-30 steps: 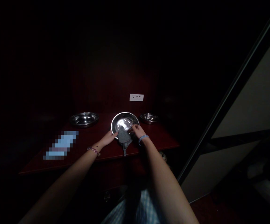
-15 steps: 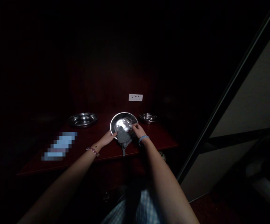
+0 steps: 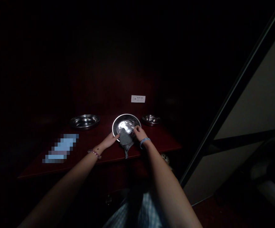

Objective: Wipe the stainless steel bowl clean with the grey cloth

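A shiny steel bowl (image 3: 127,117), tilted toward me, is at the middle of the dark red table. My left hand (image 3: 110,139) grips its left front rim, thumb on top and the other fingers out of sight beneath. A grey cloth (image 3: 126,138) lies over the front rim, partly inside the bowl, with a tail hanging down in front. At the bowl's right inner side, my right hand (image 3: 139,133) is closed in a pinch. What its fingertips hold, if anything, is too small to make out. Small bright spots show inside the bowl; whether they are reflections I cannot tell.
Wide steel dishes (image 3: 85,122) sit at the back left, and a smaller steel bowl (image 3: 151,120) at the back right. A blurred-out light blue object (image 3: 62,147) lies on the left of the table (image 3: 90,134). A white socket plate (image 3: 138,99) is on the wall.
My right hand has shifted slightly left and up at the bowl's inner side. The cloth's right part has drawn in a little. My left hand stays on the rim.
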`<action>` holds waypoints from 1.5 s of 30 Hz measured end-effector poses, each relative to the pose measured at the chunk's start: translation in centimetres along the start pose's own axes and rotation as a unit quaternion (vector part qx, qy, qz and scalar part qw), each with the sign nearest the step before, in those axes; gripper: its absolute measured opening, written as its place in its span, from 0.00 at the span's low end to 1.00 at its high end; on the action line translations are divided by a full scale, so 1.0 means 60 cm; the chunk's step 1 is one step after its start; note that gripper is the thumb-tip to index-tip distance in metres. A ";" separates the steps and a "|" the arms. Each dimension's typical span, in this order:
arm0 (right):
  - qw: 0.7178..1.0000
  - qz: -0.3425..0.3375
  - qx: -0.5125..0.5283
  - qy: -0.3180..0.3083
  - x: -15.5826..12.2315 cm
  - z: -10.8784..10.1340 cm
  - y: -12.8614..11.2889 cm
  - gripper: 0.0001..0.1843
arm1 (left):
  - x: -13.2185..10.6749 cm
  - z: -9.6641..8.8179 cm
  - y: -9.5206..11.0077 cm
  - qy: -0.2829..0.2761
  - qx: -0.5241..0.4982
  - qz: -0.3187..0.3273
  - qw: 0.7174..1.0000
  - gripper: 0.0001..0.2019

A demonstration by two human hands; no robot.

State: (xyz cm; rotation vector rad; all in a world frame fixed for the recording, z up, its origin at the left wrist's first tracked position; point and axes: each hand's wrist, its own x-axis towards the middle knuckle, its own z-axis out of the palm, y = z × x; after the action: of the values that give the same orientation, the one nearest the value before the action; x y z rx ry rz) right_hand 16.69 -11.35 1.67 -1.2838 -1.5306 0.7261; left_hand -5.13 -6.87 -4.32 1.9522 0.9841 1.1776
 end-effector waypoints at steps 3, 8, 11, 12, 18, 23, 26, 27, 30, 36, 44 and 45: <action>1.000 0.002 0.012 -0.003 0.000 0.000 -0.001 0.10 | -0.001 -0.001 0.001 0.001 0.002 -0.005 1.000 0.34; 0.999 0.015 0.047 -0.002 -0.002 0.000 -0.002 0.09 | -0.003 0.001 -0.002 0.006 0.002 -0.008 1.000 0.32; 0.998 0.021 0.058 -0.017 -0.004 0.000 -0.003 0.09 | -0.002 0.001 -0.003 0.004 0.002 -0.009 1.000 0.32; 0.998 0.019 0.055 -0.022 -0.005 0.000 -0.004 0.08 | -0.001 0.001 -0.002 0.005 0.002 -0.008 1.000 0.32; 0.999 -0.028 -0.012 -0.038 -0.007 0.008 -0.007 0.08 | 0.000 0.000 0.001 0.010 -0.003 -0.001 1.000 0.31; 0.997 -0.035 -0.035 -0.052 -0.009 0.020 -0.011 0.08 | 0.000 -0.001 0.004 0.003 0.004 -0.013 1.000 0.30; 0.993 -0.035 -0.094 -0.055 -0.015 0.021 -0.015 0.11 | -0.001 0.001 0.006 0.006 0.004 -0.008 1.000 0.30; 0.991 -0.035 -0.121 -0.054 -0.019 0.020 -0.018 0.13 | -0.001 0.002 0.006 0.008 0.002 -0.003 1.000 0.30; 0.975 -0.054 -0.208 -0.062 -0.029 0.019 -0.028 0.18 | -0.002 0.005 0.003 0.009 -0.005 -0.001 1.000 0.29; 0.942 -0.110 -0.289 -0.133 -0.045 0.051 -0.040 0.22 | 0.000 0.004 0.001 0.009 -0.011 -0.015 1.000 0.27; 0.869 -0.045 -0.387 -0.307 -0.063 0.059 -0.049 0.44 | 0.004 0.001 0.009 0.025 -0.018 -0.050 0.998 0.22; 0.854 -0.041 -0.409 -0.319 -0.064 0.050 -0.052 0.43 | 0.004 0.000 0.009 0.027 -0.017 -0.050 0.998 0.22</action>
State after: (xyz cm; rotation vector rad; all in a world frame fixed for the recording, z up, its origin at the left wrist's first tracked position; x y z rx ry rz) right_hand 12.62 -15.46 2.27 -1.6486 -2.6079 0.4542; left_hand -4.88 -6.93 -3.79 1.8304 1.0704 1.1893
